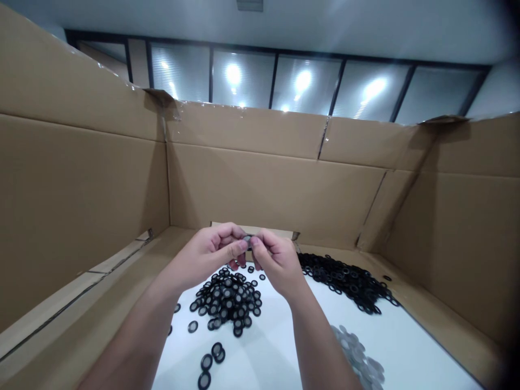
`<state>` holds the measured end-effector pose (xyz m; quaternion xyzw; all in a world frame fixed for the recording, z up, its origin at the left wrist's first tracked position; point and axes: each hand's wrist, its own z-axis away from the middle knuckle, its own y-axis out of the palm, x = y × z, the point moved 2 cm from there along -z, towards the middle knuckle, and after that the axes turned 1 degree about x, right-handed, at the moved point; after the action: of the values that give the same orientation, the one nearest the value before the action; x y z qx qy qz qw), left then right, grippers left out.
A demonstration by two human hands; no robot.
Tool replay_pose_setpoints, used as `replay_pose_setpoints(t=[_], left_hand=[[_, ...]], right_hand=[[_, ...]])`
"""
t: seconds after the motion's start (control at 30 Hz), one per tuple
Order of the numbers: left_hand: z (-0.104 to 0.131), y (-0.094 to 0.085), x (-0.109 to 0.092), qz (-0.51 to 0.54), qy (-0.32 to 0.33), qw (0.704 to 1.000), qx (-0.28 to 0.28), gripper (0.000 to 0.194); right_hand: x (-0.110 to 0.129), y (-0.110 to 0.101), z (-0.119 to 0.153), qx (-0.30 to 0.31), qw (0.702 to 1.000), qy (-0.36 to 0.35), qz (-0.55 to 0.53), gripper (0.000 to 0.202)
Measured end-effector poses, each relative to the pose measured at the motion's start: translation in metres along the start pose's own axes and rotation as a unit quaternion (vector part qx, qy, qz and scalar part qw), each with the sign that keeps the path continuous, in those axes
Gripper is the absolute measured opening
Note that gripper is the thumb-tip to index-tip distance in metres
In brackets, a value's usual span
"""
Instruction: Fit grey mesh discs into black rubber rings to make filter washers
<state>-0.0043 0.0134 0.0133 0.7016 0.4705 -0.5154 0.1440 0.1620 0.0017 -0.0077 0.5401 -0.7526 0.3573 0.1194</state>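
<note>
Above the white surface, my left hand (215, 249) and my right hand (276, 257) meet, thumbs and fingers pinching one small black ring with a grey disc (247, 238) between them. Its edges are partly covered by the fingertips. Below the left hand lies a heap of black rings with grey discs in them (229, 297). Beyond my right wrist spreads a pile of plain black rings (351, 279). Loose pale, translucent discs (359, 355) lie to the right of my right forearm, which hides part of them.
Tall cardboard walls (260, 189) surround the white work surface (276, 346) at the back and sides. A few disc-filled rings (206, 361) lie apart near the front, left of centre. One stray black ring (387, 278) is by the right wall.
</note>
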Motion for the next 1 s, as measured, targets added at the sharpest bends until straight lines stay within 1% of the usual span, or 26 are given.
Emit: replay_pose_setpoints(t=[0.1,0.23,0.3,0.47,0.6,0.7,0.77,0.87,0.93,1.0], left_hand=[[0.0,0.0,0.002,0.028,-0.013,0.999,0.011,0.019],[0.001,-0.002,0.003,0.054,-0.021,0.998,0.026,0.02],[0.001,-0.004,0.004,0.061,-0.036,0.997,0.04,0.019],[0.003,-0.011,0.009,0.093,-0.093,0.988,0.086,0.016],[0.003,-0.015,0.016,0.098,-0.111,0.984,0.098,0.021],[0.002,-0.015,0.017,0.077,-0.122,0.985,0.1,0.021],[0.003,-0.015,0.016,0.062,-0.122,0.986,0.099,0.021],[0.003,-0.013,0.014,0.049,-0.114,0.988,0.092,0.018],[0.002,-0.012,0.013,0.056,-0.103,0.988,0.097,0.013],[0.001,-0.009,0.013,0.083,-0.09,0.987,0.104,0.013]], right_hand=[[0.001,0.001,0.001,0.013,1.0,0.002,-0.017,0.032],[0.001,0.001,0.002,0.043,0.998,0.008,-0.052,0.037],[0.001,0.001,0.003,0.058,0.997,0.008,-0.053,0.037],[0.001,0.002,0.002,0.089,0.996,-0.008,-0.007,0.037],[0.003,0.002,0.001,0.097,0.994,-0.034,0.03,0.035],[0.004,0.003,0.001,0.101,0.991,-0.056,0.064,0.034],[0.003,0.003,0.001,0.101,0.99,-0.062,0.083,0.034],[0.002,0.003,0.001,0.082,0.99,-0.059,0.1,0.034],[0.001,0.003,0.001,0.059,0.992,-0.056,0.093,0.033],[0.001,0.002,0.001,0.021,0.995,-0.059,0.073,0.03]])
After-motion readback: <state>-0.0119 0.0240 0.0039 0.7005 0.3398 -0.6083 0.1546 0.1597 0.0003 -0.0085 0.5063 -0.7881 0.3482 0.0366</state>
